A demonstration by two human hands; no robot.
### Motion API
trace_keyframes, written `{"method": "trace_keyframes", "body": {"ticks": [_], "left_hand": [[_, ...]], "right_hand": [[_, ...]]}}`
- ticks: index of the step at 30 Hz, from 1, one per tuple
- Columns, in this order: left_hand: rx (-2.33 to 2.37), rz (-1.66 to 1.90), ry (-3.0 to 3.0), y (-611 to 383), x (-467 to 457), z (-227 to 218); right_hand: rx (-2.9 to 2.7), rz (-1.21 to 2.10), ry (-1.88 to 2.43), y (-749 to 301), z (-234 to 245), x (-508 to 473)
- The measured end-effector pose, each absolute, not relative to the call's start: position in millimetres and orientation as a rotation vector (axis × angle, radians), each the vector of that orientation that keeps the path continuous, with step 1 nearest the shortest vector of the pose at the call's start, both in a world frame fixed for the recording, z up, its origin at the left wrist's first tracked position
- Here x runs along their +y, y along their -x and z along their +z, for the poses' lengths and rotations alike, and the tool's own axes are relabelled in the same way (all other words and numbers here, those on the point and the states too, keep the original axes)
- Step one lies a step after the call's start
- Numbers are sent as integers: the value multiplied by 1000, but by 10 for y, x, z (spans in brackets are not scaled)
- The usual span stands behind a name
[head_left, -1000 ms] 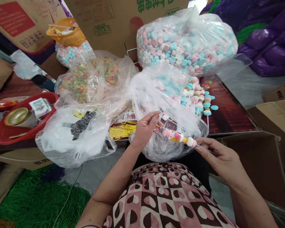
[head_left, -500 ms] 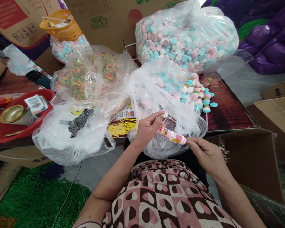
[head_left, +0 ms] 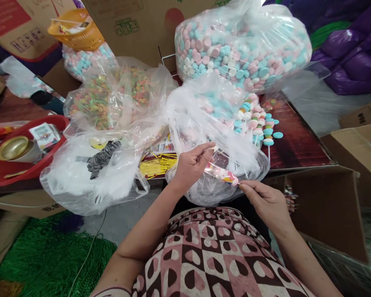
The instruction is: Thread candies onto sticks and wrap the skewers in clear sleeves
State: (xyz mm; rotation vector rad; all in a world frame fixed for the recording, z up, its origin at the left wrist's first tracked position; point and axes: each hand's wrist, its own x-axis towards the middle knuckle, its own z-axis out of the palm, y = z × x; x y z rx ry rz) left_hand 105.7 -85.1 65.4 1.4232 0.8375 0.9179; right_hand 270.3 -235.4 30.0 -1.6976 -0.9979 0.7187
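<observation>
A wrapped marshmallow skewer (head_left: 224,175) in a clear printed sleeve stretches between my two hands above a crumpled clear plastic bag (head_left: 200,194). The fingers of my left hand (head_left: 193,163) pinch its upper left end. At the lower right end, my right hand (head_left: 266,202) closes thumb and forefinger on the tip; whether they grip stick or wrapper is hard to see. Just behind lie several bare marshmallow skewers (head_left: 256,117) in pink, white and blue. Yellow twist ties (head_left: 157,166) rest left of my left hand.
At the back stands a large bag of marshmallows (head_left: 241,53). Bags of ring-shaped candy (head_left: 95,99) lie left, near a red basin (head_left: 54,123) holding bowls. An open cardboard box (head_left: 327,210) is at my right, with green shredded strands (head_left: 55,255) on the floor at left.
The skewer has turned slightly between my fingers, showing more of its printed wrapper. My right hand has shifted a little left; my left hand stays nearly in place.
</observation>
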Motion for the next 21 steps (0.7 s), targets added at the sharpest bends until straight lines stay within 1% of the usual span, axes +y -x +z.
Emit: {"method": "trace_keyframes", "body": {"ticks": [5,8,14,21], "left_hand": [[569,892,-1006,-1026,-733,880],[462,822,-912,-1062,-738,918],[553,808,-887,-1192,-847,810],[595,818,-900,-1243,-937,755]], "right_hand": [[-761,826,1557,-2640,194,-2263],[-768,830,1497,-2613,240,-2168],[-891,819,1505,-2517,421,-2096],[-875,840,1521,-2463,444,-2088]]}}
